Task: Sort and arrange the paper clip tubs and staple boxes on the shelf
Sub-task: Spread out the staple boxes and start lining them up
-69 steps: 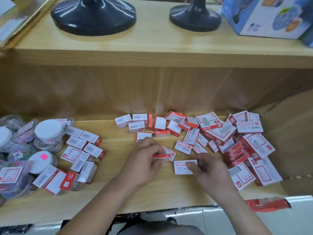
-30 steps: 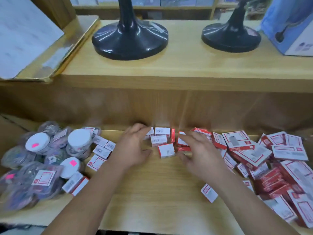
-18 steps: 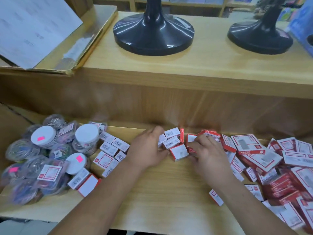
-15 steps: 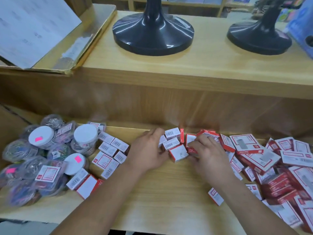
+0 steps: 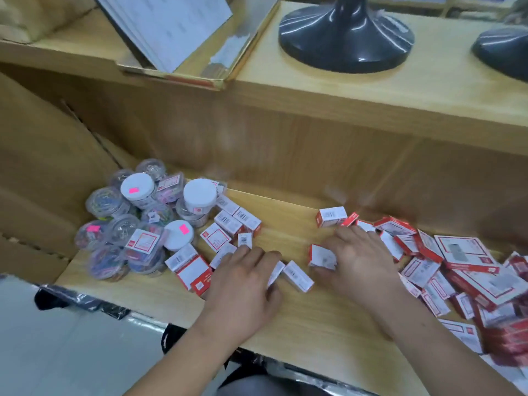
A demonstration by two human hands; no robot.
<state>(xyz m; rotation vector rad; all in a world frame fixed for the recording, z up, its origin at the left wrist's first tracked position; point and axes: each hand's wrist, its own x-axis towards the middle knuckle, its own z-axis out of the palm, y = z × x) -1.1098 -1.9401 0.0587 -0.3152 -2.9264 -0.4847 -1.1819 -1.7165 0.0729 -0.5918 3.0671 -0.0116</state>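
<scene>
Round clear paper clip tubs (image 5: 134,221), some with white lids, are heaped at the left end of the wooden shelf (image 5: 300,327). Small red-and-white staple boxes (image 5: 228,227) lie loose beside the tubs, and a larger pile of staple boxes (image 5: 463,267) covers the right end. My left hand (image 5: 245,287) lies palm down with relaxed fingers, touching a small white box (image 5: 275,274) at its thumb. Another box (image 5: 297,277) lies between my hands. My right hand (image 5: 365,261) pinches an upturned staple box (image 5: 321,257) between thumb and forefinger, its other fingers spread over the pile's edge.
One staple box (image 5: 331,216) stands alone near the shelf's back wall. On the upper shelf stand two black round bases (image 5: 345,38) and a gold-edged tray of papers (image 5: 177,32). A cardboard wall (image 5: 43,172) bounds the shelf at the left.
Both hands have pulled back from the row at the back wall toward the shelf's front, bringing small boxes along. The view has swung left and down.
</scene>
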